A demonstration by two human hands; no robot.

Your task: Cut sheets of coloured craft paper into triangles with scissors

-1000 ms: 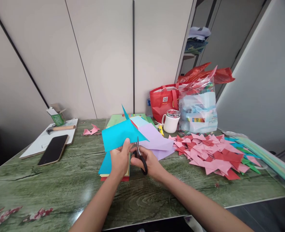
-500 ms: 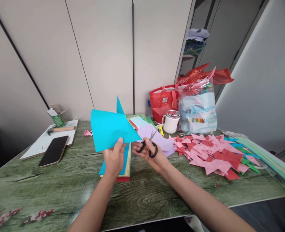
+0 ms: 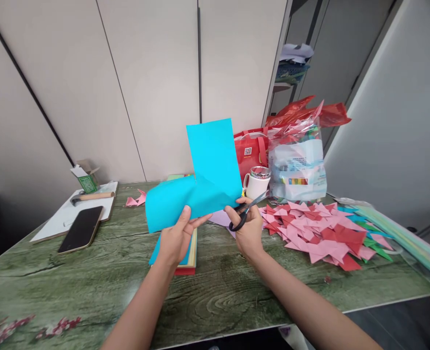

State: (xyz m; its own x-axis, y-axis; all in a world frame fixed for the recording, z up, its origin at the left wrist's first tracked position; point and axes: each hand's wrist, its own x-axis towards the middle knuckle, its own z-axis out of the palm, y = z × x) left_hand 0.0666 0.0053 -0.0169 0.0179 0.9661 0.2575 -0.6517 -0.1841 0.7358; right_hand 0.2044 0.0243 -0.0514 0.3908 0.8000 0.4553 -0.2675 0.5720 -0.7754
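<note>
A bright blue sheet of paper point(image 3: 215, 165), partly cut, is held up above the table. Its left part curls forward while a rectangular part stands upright. My left hand point(image 3: 176, 238) grips the lower edge with the thumb in front and fingers behind. At the right corner, my right hand point(image 3: 249, 226) touches the paper with its fingertips and also holds black-handled scissors point(image 3: 241, 218), whose blades point up and right. Below the left hand lies a stack of coloured paper point(image 3: 191, 260). A purple sheet point(image 3: 220, 218) shows partly behind the hands.
Pink and red folded paper pieces point(image 3: 313, 228) are heaped at right. Behind them stand a white mug point(image 3: 257, 184), a red bag point(image 3: 249, 155) and a clear plastic bag point(image 3: 298, 167). At left lie a phone point(image 3: 81, 229), a hammer point(image 3: 94, 196) and a green box point(image 3: 87, 180).
The right hand has moved rightward with the scissors and now touches the paper's right corner. The blue paper has spread out, its narrow raised tip now showing as a broad upright rectangle.
</note>
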